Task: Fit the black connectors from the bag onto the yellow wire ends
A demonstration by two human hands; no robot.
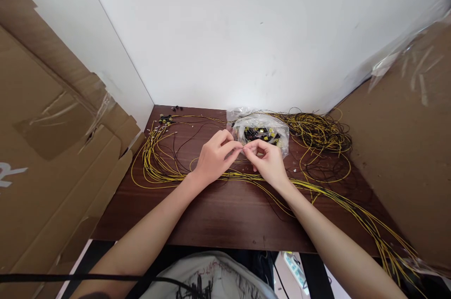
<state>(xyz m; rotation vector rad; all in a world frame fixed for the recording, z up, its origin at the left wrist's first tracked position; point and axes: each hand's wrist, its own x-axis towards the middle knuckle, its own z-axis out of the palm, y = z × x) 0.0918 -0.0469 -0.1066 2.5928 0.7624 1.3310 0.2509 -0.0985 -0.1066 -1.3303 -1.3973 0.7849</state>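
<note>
My left hand (214,156) and my right hand (266,160) meet above the middle of a dark wooden table (218,217). Both are pinched, fingertips touching at about the same spot, on something too small to make out, likely a wire end. Thin yellow and black wires (158,167) lie in loops under and around the hands. Just behind the fingertips sits a clear plastic bag (262,132) holding small black and yellow connectors.
A tangle of yellow and black wires (317,132) lies at the back right and trails off the front right corner. Several small connectors (165,119) sit at the back left. Cardboard sheets (52,149) lean at left, a cardboard box (408,149) at right. A white wall stands behind.
</note>
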